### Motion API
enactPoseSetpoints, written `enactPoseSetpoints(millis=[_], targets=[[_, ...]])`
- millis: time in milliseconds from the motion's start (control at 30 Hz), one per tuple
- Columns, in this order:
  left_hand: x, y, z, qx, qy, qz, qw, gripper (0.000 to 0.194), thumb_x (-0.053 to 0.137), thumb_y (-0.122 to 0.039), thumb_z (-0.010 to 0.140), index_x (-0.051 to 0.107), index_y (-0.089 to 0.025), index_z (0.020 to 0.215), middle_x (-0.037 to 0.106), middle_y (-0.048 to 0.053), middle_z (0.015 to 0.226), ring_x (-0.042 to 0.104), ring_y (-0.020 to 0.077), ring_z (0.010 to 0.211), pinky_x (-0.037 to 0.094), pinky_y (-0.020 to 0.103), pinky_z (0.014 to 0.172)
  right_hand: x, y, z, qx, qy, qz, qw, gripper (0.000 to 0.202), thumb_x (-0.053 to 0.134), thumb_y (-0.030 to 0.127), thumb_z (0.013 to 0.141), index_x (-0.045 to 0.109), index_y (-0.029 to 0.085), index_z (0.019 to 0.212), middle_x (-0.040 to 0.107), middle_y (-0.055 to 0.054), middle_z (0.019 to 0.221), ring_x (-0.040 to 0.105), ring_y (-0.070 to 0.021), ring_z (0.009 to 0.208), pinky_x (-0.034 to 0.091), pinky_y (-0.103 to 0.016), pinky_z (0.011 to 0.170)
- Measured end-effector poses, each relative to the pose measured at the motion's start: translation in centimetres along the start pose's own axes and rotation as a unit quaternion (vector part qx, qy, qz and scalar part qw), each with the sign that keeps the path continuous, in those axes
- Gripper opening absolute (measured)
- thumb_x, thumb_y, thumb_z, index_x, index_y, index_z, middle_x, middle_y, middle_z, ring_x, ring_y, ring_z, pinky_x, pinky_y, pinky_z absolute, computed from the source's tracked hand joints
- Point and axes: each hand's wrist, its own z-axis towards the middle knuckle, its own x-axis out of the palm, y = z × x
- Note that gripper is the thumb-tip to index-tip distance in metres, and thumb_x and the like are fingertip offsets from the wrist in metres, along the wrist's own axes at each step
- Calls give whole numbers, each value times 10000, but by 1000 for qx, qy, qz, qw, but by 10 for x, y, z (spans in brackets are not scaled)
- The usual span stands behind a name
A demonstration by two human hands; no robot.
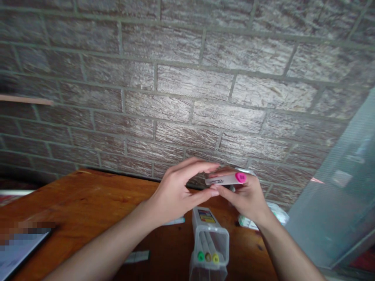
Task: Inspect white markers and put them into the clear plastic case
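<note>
My right hand (pixel 247 197) grips a marker (pixel 224 180) with a pale body and a bright pink end, held nearly level above the table. My left hand (pixel 178 187) curves around the marker's other end, its thumb and fingers apart; the thumb tip is close to my right thumb. Below them, a clear plastic marker case (pixel 225 244) lies with its lid open towards me. Inside are markers with green (pixel 200 256), brown (pixel 208 256) and yellow (pixel 215 258) ends. Something clear shows partly behind my right hand, too hidden to name.
On the wooden table (pixel 117 191), one marker (pixel 175 221) is partly behind my left wrist and another (pixel 137 256) lies by my left forearm. A crumpled plastic packet (pixel 275 214) sits beyond my right wrist. A dark-edged screen (pixel 23 249) is at left; a brick wall (pixel 175 97) stands behind.
</note>
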Motion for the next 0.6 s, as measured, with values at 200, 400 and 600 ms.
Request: enactPoseSetpoints(millis=[200,400,600], targets=[[1,1,0,6,9,-12,1000,395,897,-219,862,761,-198,1233,819,92,1143,779,213,1010,628,322,913,-1,1,1,0,-10,10,1000,134,889,310,881,881,258,1004,872,-68,985,814,-269,905,666,-399,819],[4,-2,-1,11,11,-38,999,236,875,-215,888,799,-176,1108,822,88,1045,785,189,923,626,289,835,0,3,0,-27,17,-25,999,123,858,277,916,868,275,1039,851,-62,981,773,-242,877,611,-371,789],[5,-6,0,44,-11,-39,998,149,848,-180,906,811,-181,1050,832,79,959,785,181,848,635,291,766,-1,6,2,-69,30,-71,995,136,827,264,941,857,271,1073,848,-72,1013,761,-236,877,607,-383,811]])
